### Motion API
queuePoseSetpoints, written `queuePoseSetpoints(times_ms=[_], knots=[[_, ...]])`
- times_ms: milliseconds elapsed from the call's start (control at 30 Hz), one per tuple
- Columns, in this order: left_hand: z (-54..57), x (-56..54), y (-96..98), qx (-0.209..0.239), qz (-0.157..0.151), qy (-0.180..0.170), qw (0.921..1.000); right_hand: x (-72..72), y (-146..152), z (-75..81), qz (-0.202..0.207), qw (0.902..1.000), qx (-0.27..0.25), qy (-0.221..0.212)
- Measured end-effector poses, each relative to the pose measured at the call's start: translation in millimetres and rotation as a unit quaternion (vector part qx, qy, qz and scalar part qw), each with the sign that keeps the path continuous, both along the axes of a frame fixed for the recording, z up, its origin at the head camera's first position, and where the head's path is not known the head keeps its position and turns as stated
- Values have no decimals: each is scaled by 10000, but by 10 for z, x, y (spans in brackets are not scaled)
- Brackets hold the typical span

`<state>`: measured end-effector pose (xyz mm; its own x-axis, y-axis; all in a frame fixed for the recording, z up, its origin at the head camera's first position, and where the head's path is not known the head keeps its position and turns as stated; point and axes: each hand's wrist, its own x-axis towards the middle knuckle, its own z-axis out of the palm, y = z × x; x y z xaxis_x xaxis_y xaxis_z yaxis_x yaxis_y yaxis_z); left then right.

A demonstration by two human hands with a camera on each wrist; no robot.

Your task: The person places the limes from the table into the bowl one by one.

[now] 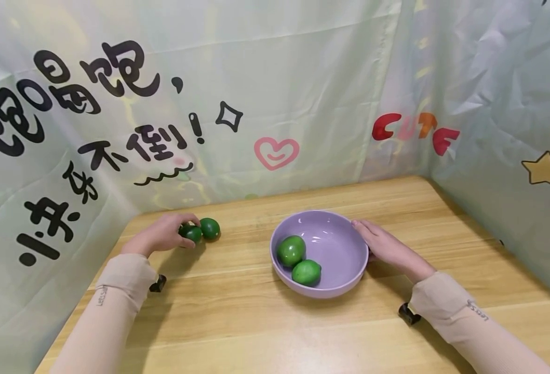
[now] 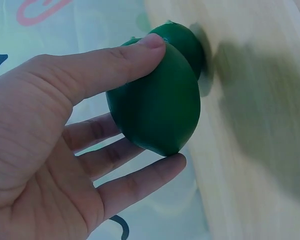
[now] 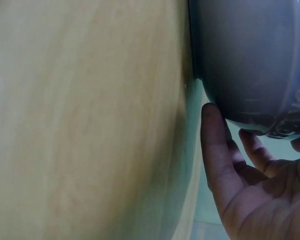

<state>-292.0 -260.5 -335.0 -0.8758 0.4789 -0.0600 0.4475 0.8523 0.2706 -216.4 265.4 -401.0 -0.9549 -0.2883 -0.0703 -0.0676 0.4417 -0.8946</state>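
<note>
My left hand (image 1: 166, 234) is at the table's far left, its thumb and fingers around a dark green lime (image 2: 157, 107). Just beyond that fruit sits a second lime (image 1: 210, 228), partly covered by the first in the left wrist view. A lilac bowl (image 1: 337, 254) stands right of the middle, with two brighter green limes (image 1: 291, 251) lying together in its left part. Against the bowl's right side rests my right hand (image 1: 387, 246), fingertips at the rim and outer wall. Its extended fingers (image 3: 217, 145) reach along the underside of the wall in the right wrist view.
The wooden table (image 1: 237, 322) bears everything. A pale printed cloth (image 1: 326, 104) hangs behind it and along both sides, meeting the table's back edge. Each wrist carries a small black device (image 1: 409, 314) below the sleeve cuff.
</note>
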Motion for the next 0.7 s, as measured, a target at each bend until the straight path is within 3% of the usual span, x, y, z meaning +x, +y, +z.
queuePoseSetpoints(times_ms=[433,700], knots=[[183,-9,114,11,-71,-155,9999,5,7,0,-49,10000,53,7],[305,-26,166,-87,-206,38,9997,14,2,-3,-34,10000,34,19]])
